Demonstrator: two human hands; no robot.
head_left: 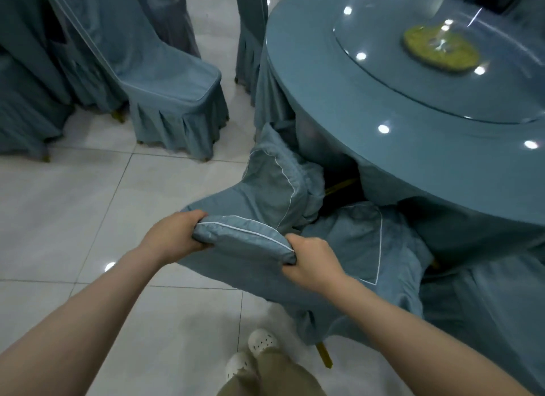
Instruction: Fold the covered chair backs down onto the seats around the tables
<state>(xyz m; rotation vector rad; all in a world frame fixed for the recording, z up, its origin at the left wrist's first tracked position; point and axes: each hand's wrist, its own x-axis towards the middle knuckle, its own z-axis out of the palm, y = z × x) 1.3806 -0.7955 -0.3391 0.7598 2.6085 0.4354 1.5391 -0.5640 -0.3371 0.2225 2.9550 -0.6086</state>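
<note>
- Blue-grey fabric with white piping covers the chair back (244,239), which is seen low in the middle of the view, at the near edge of the round table (339,80).
- Its top edge is gripped at both ends: the left hand (174,236) is curled round the left corner and the right hand (312,263) round the right corner.
- The seat (362,242) of the same chair is seen just beyond the hands, under the table's rim.
- A neighbouring covered chair (280,183) is pressed against the tablecloth just beside it.
- A glass turntable (383,71) is carried on the table.
- Another covered chair (174,80) is set well apart on the pale tiled floor (73,204).
</note>
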